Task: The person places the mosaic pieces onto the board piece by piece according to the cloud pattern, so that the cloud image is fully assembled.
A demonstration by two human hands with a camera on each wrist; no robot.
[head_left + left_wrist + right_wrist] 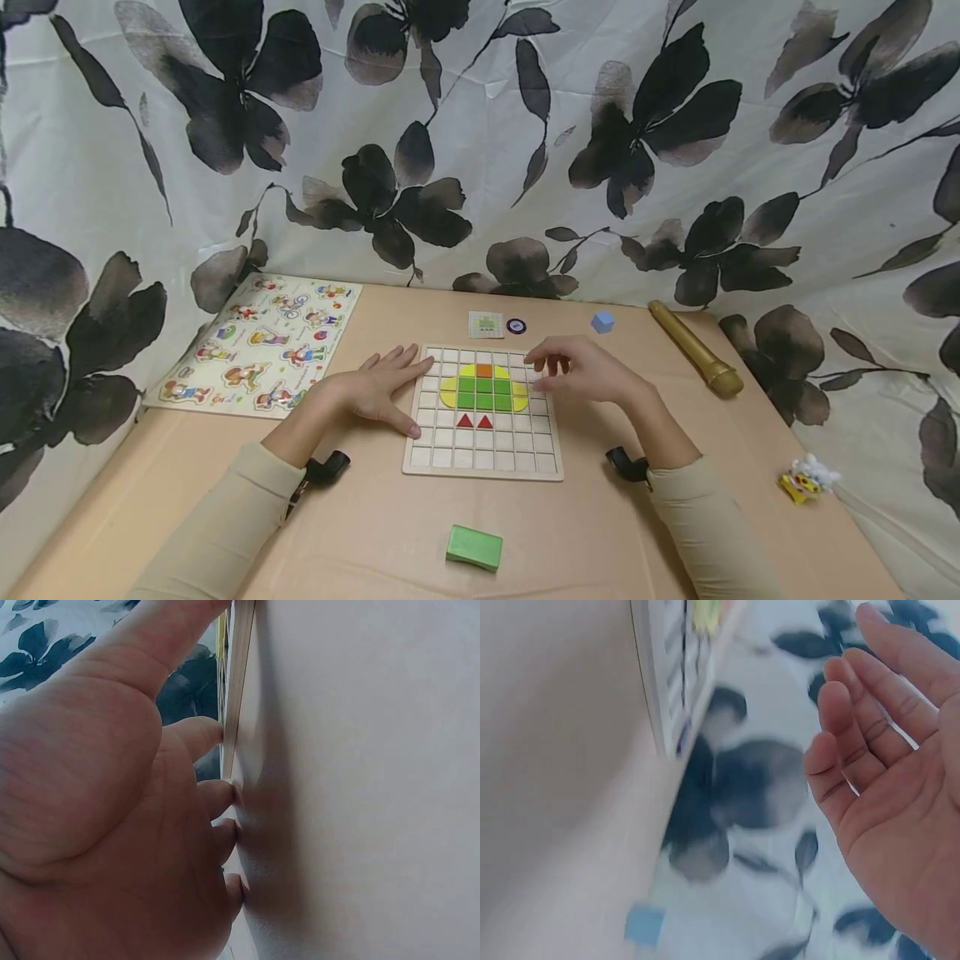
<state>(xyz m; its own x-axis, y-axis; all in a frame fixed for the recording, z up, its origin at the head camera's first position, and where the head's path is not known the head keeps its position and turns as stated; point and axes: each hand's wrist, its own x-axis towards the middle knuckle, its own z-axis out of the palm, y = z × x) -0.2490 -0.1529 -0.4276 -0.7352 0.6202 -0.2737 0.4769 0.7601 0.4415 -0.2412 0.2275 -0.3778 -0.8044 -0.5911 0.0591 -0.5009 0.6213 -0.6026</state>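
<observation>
A white gridded board (483, 459) lies flat on the table. Green squares (483, 393), yellow rounded pieces (447, 392), an orange square (483, 370) and two red triangles (465, 422) sit in its grid. My left hand (377, 389) is spread at the board's left side, the thumb and forefinger at its edge; in the left wrist view several fingertips (217, 799) touch the table. Above the board's upper right corner, my right hand (588, 371) hovers with fingers loosely bent. Its palm (911, 817) shows nothing held in the right wrist view.
Behind the board lie a small patterned card (486, 325) and a dark round disc (516, 327). A blue block (602, 322) and a gold tube (693, 348) are farther right. A picture sheet (262, 346) lies left, a green block (474, 547) in front, a yellow-white toy (807, 479) right.
</observation>
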